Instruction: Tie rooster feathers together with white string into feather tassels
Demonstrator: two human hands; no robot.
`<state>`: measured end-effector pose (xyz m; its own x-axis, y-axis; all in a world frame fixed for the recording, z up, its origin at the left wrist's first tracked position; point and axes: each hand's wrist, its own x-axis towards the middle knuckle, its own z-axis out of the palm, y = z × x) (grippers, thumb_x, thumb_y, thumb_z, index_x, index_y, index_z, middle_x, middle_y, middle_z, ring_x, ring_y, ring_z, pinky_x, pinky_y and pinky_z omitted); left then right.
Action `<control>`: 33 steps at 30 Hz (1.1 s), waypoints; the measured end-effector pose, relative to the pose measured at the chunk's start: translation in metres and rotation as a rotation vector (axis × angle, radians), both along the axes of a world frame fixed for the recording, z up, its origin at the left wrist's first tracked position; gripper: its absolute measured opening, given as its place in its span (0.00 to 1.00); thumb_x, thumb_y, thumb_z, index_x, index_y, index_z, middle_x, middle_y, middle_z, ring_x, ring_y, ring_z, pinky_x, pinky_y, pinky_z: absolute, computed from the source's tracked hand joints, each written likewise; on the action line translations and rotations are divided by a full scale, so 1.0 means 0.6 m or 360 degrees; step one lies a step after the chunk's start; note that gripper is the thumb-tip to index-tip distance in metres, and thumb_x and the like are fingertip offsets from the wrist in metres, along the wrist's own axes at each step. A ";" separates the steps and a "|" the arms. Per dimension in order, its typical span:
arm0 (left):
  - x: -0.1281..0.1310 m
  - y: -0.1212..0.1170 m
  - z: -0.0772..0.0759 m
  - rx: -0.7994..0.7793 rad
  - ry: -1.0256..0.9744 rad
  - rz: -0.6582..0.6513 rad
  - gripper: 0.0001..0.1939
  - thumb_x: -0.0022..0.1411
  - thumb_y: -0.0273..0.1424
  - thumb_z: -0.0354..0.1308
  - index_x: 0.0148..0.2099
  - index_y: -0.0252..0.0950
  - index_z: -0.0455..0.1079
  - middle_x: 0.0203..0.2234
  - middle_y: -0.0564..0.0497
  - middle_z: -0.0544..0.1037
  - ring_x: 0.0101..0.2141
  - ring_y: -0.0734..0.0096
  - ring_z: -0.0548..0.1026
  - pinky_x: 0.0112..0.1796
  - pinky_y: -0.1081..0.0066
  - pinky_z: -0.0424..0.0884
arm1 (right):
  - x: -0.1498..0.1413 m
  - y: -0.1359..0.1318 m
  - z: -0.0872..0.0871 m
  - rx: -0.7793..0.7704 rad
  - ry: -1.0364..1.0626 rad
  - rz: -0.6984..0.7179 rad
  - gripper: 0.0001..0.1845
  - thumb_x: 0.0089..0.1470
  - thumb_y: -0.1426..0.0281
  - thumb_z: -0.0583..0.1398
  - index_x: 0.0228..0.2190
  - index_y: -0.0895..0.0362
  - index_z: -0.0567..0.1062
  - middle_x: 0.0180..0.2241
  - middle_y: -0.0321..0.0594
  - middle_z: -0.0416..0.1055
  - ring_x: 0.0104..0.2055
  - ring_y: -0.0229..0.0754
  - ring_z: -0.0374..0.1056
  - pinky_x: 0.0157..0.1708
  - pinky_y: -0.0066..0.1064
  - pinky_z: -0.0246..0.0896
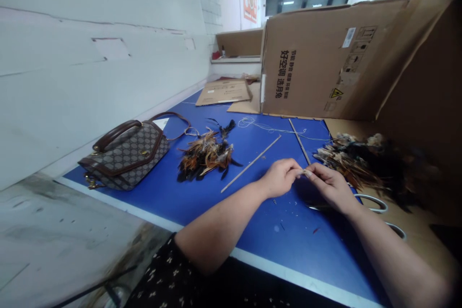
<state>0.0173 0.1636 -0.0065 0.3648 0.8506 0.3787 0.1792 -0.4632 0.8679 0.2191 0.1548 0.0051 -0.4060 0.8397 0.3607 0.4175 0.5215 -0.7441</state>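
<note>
Right of centre, the fingers of the left hand (281, 176) and right hand (331, 186) pinch a small pale piece (305, 172), apparently unfinished, above the bench (258, 231); feathers lie loose (207, 156) left of centre, bunched (355, 156) at right.

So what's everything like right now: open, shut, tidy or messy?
Handbag: flap shut
Scissors: half hidden, can't tell
Big box: standing
Small cardboard: flat
String: loose, loopy
Sticks: lying flat
Feathers by handbag: messy pile
Feathers by scissors: bunched together
Left hand: fingertips pinched
Right hand: fingertips pinched
</note>
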 end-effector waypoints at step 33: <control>0.012 -0.007 0.017 -0.1086 -0.1263 -0.0201 0.17 0.56 0.37 0.71 0.41 0.31 0.73 0.36 0.46 0.78 0.19 0.88 0.53 0.19 0.76 0.41 | -0.015 -0.023 0.010 0.0673 -0.0051 -0.0170 0.10 0.64 0.68 0.60 0.46 0.51 0.77 0.31 0.41 0.69 0.33 0.46 0.67 0.35 0.38 0.64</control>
